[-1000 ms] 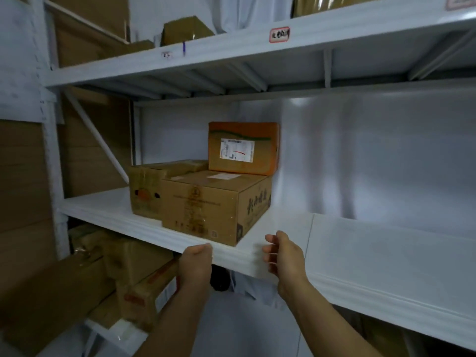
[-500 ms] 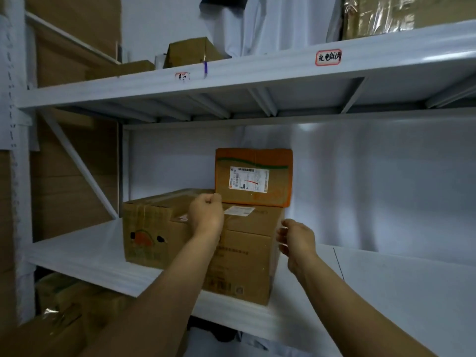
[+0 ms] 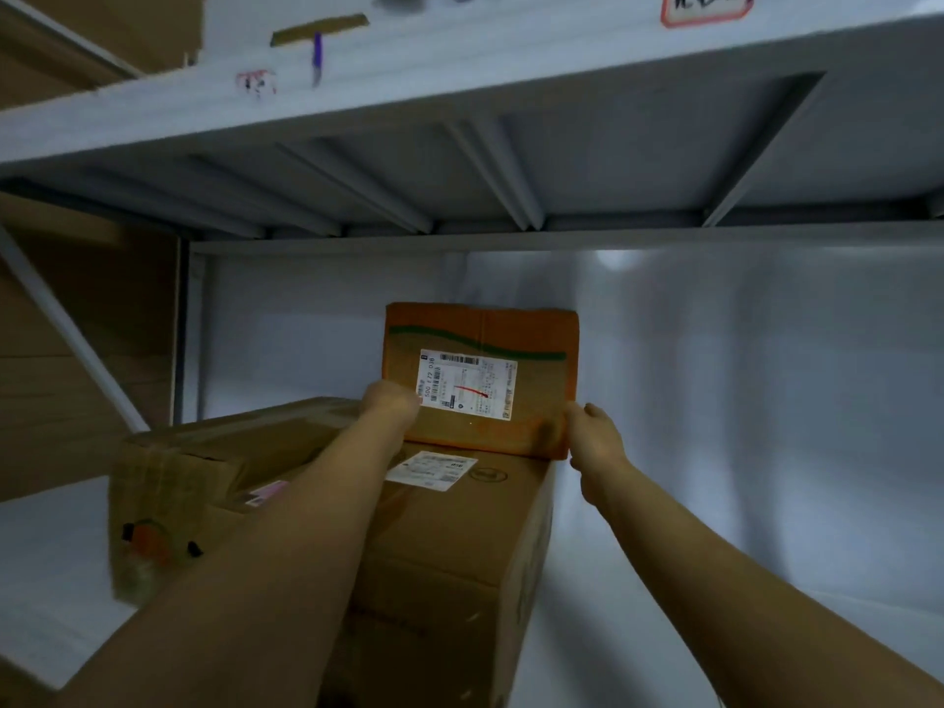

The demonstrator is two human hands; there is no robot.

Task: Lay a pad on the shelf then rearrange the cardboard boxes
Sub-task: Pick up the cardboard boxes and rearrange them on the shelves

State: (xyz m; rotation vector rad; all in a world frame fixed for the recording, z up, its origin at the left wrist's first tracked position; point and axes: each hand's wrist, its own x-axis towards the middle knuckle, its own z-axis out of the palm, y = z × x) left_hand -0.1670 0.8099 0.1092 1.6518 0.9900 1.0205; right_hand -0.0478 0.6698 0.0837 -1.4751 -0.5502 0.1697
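Hands [image 3: 391, 403] [image 3: 592, 436] gripping orange box [image 3: 536, 401], atop larger box [image 3: 459, 544]

Pretty dim, bluish light with a glare spot on the back wall [image 3: 613, 260], soft motion blur everywhere, and the upper shelf [image 3: 459, 48] bends at the edges.

Matt orange-brown corrugated cardboard forms the small box [image 3: 480, 380], its face carrying a smooth white paper label [image 3: 467, 383] just beside the left hand's [image 3: 391, 403] fingers. Beneath the fingers, the large box [image 3: 449, 554] is plain brown cardboard, dull and slightly creased, with another paper label [image 3: 431, 468]. The shelf [image 3: 66, 544] and upper shelf [image 3: 459, 120] look like smooth white-painted metal. A faintly glossy white sheet [image 3: 740, 401] lines the back.
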